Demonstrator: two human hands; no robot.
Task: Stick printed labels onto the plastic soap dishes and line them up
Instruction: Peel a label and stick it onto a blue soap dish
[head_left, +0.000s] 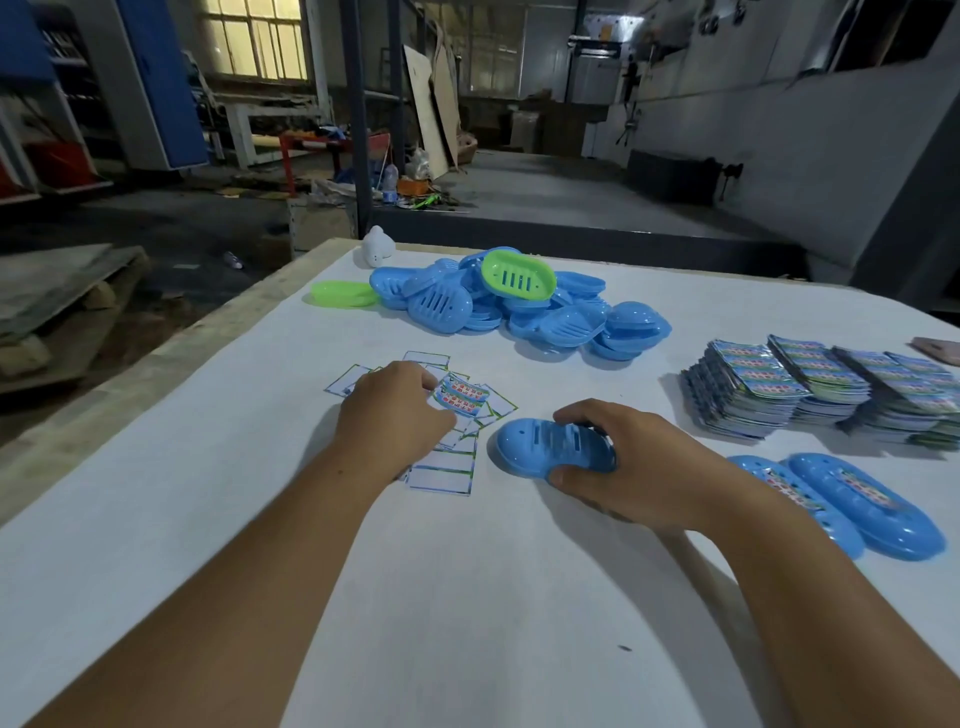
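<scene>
Table (519, 597) is carrying a blue soap dish (540, 447) lying slots-up, its long axis running left-right, the right hand (639, 462) gripping its right end; the left hand (389, 410) is pinching a printed label (464, 397) just left of it.

Dim hall; daylight glows through the window (254, 39) at far left. The white bench (519, 597) is evenly lit, with soft shadows. Wide-angle bending at the edges; slight softness throughout.
</scene>
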